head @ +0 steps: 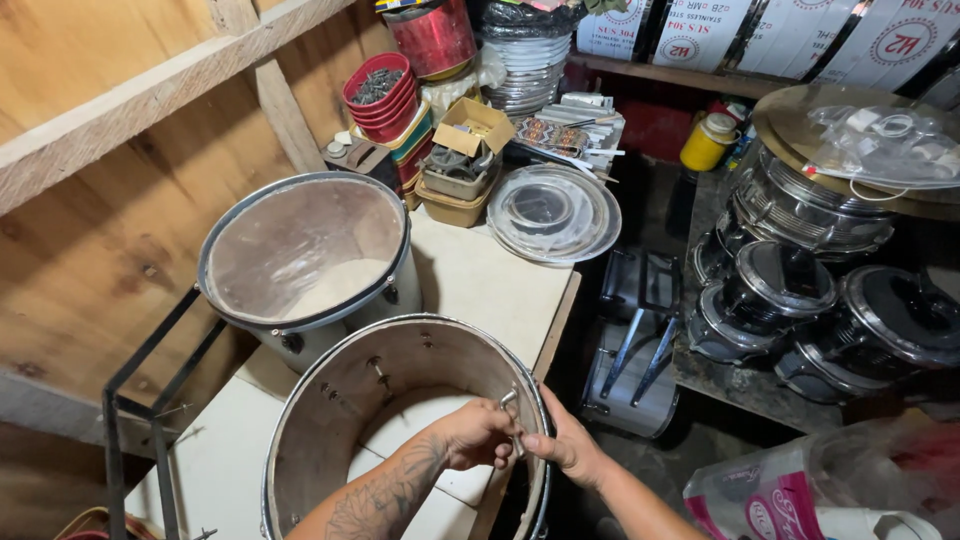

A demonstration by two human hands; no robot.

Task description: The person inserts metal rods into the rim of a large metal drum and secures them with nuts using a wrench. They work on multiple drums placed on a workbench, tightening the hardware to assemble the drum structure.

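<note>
Head view: at lower centre, an open drum shell (400,420) is seen on a white table (480,285). Its right rim is worked from both sides: the left hand (478,432) inside, closed on a metal tool (510,405); the right hand (570,445) outside, fingers pinched. A second drum (305,262) is shown behind.

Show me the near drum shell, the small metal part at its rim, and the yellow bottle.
near drum shell (330,420), head view, inner wall
metal part (510,402), head view, shiny top
yellow bottle (704,146), head view, body
</note>
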